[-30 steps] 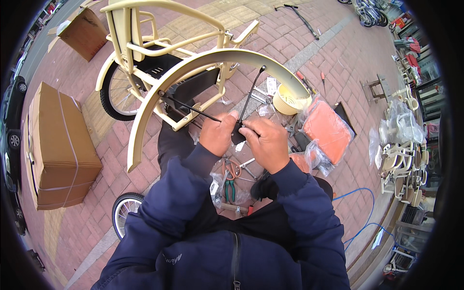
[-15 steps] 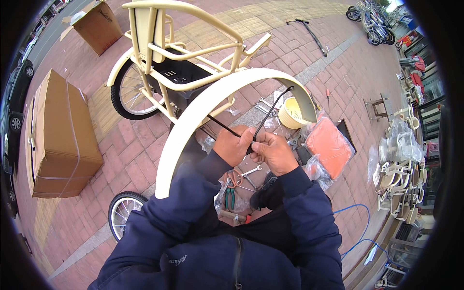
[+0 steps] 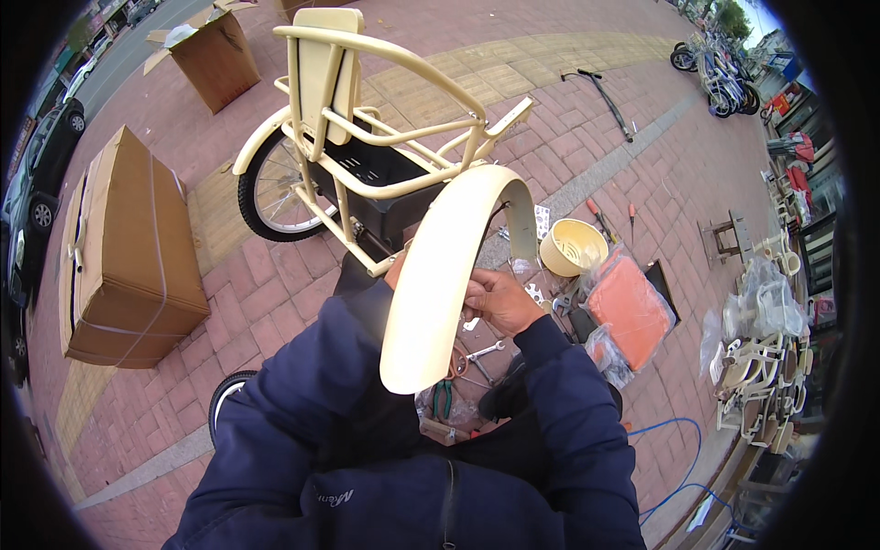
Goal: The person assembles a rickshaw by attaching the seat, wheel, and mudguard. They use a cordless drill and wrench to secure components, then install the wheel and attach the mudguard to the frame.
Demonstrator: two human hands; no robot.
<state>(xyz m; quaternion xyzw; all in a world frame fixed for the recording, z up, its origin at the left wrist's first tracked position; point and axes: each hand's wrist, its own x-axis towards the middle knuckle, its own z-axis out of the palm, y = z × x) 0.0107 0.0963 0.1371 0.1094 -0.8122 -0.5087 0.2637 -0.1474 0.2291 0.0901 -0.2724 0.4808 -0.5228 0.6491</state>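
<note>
A cream curved mudguard [image 3: 438, 284] is held up in front of me, its broad outer face turned to view. My right hand [image 3: 506, 302] is at its right edge, fingers pinched together; the mudguard's thin black stay runs there, though the fingertips are partly covered. Of my left hand [image 3: 395, 272] only a small part shows beyond the mudguard's left edge, its fingers hidden. Just past the mudguard stands a cream cycle frame [image 3: 417, 67] with a black basket [image 3: 371, 165] and a wheel [image 3: 252, 206] fitted.
Pliers [image 3: 442, 400], a spanner [image 3: 487, 349] and other tools lie by my feet. To the right are a yellow tub [image 3: 573, 247] and an orange plastic-wrapped pad [image 3: 629, 302]. A large carton [image 3: 147, 266] stands left; a pump [image 3: 605, 101] lies farther off.
The mudguard has swung rightward and turned, now showing its outer face. It now covers most of my left hand and the black stay. My view has shifted slightly.
</note>
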